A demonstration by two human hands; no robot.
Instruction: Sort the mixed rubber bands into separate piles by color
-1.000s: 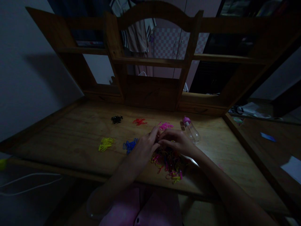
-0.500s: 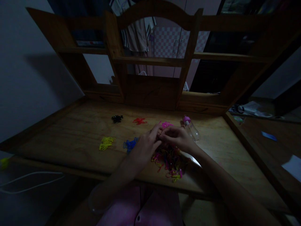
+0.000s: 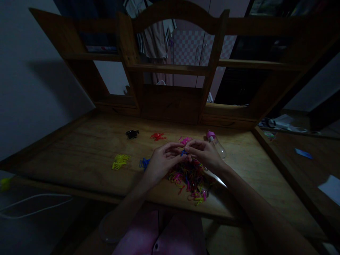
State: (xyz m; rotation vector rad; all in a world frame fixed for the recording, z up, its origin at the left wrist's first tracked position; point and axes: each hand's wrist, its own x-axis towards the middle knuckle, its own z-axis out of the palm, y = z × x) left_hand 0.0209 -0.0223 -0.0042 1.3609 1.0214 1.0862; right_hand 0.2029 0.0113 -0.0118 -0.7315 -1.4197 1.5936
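Observation:
My left hand (image 3: 162, 161) and my right hand (image 3: 203, 154) meet over a tangled pile of mixed-colour small loops (image 3: 190, 180) that look like rubber bands. Pinched between the fingertips of both hands is a small blue band (image 3: 183, 152), partly covered by the fingers. Beside my left hand lies a heap of blue bands (image 3: 144, 163), partly hidden by it. Yellow bands (image 3: 120, 161) sit further left. Black bands (image 3: 132, 134), red bands (image 3: 158, 136) and pink bands (image 3: 185, 140) form separate heaps toward the back.
A clear bottle with a pink cap (image 3: 218, 147) lies just beyond my right hand. The wooden desk (image 3: 79, 148) has a shelf unit (image 3: 170, 102) along its back. On the surface to the right are a blue card (image 3: 303, 153) and white paper (image 3: 330, 189).
My hands have turned and opened slightly, so the blue band between the fingertips now shows. More of the mixed pile is visible below them. The sorted heaps look the same.

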